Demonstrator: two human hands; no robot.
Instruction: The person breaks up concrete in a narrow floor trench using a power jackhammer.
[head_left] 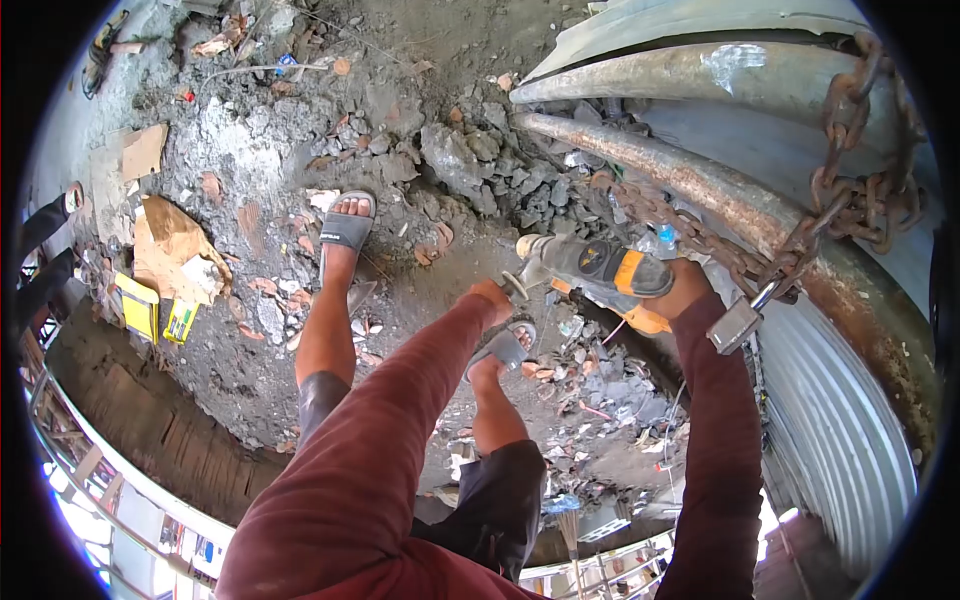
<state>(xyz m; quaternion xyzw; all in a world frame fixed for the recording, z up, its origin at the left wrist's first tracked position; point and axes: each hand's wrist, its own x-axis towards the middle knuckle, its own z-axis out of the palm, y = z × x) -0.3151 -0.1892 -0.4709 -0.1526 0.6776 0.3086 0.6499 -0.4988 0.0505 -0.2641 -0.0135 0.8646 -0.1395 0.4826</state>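
Note:
A yellow and grey demolition hammer (595, 262) lies across the middle of the view, its nose towards the left, above broken ground. My left hand (488, 298) is closed around its side handle near the nose. At the back end, my right hand (688, 286) is wrapped round the rear grip, partly hidden by the tool's body. Beyond the nose are broken grey lumps of concrete or soil (470, 165). No bit can be made out at the nose.
A rusty chain (690, 228) with a padlock (735, 325) hangs beside my right arm, along a rusty pipe (660, 160). Corrugated metal (840, 420) stands at the right. My sandalled feet (348, 218) are on rubble, with torn cardboard (170, 250) to the left. Another person's leg (45, 222) shows far left.

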